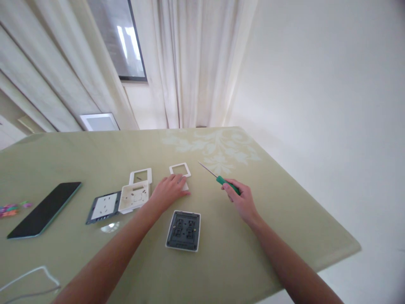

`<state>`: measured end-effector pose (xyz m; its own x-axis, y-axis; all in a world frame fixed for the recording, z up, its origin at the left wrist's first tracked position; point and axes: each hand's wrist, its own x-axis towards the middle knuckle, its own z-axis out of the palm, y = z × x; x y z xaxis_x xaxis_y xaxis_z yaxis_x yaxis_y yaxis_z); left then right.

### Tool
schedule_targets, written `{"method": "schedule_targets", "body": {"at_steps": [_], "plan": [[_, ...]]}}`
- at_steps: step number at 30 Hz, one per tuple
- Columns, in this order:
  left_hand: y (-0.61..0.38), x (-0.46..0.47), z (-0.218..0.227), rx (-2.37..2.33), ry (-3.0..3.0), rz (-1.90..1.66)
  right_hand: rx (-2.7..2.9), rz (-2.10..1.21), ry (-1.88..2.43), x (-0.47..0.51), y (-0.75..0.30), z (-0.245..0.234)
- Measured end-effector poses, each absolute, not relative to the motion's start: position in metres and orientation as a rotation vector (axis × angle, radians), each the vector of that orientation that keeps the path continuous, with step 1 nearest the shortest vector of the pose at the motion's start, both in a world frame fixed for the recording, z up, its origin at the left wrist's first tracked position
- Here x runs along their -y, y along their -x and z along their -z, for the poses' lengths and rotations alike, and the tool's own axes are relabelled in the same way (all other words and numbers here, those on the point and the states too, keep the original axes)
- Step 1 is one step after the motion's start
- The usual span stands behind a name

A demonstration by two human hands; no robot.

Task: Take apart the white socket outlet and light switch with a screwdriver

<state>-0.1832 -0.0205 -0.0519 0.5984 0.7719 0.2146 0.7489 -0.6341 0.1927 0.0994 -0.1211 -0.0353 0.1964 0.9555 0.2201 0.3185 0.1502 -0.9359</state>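
My right hand [239, 198] is closed around the green handle of a screwdriver [221, 180], whose thin shaft points up and to the left, clear of the other parts. My left hand [169, 191] reaches across the table, thumb and fingers closed about a small white plastic piece [186, 186] that they mostly cover. Just beyond its fingertips lies a white square frame [189, 169]. Nearer to me, a switch panel [183, 231] rests with its dark grey back facing up, showing two brass-coloured screws.
Left of my left hand sit a white mounting box [134, 196], another white frame [149, 175] and a socket panel [104, 207]. Farther left are a dark tablet-like slab [46, 209] and small colourful items [12, 209]. A pale cable [28, 272] lies at the near left.
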Motion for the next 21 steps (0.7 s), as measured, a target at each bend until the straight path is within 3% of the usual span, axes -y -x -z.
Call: {"method": "schedule_targets", "body": {"at_steps": [7, 13, 16, 21], "plan": [[0.209, 0.069, 0.021, -1.253, -2.566, -0.636, 1.412, -0.469, 1.253, 0.12, -0.097, -0.023], [0.219, 0.129, 0.034, -0.876, -2.438, -0.484, 1.536, -0.078, 0.953, 0.115, -0.059, -0.087], [0.214, 0.129, 0.049, -0.996, -2.375, -0.531, 1.679, 0.069, 0.897, 0.114, -0.035, -0.093], [0.215, 0.123, 0.06, -1.097, -2.364, -0.661, 1.884, -0.063, 0.886, 0.107, -0.022, -0.069]]}}
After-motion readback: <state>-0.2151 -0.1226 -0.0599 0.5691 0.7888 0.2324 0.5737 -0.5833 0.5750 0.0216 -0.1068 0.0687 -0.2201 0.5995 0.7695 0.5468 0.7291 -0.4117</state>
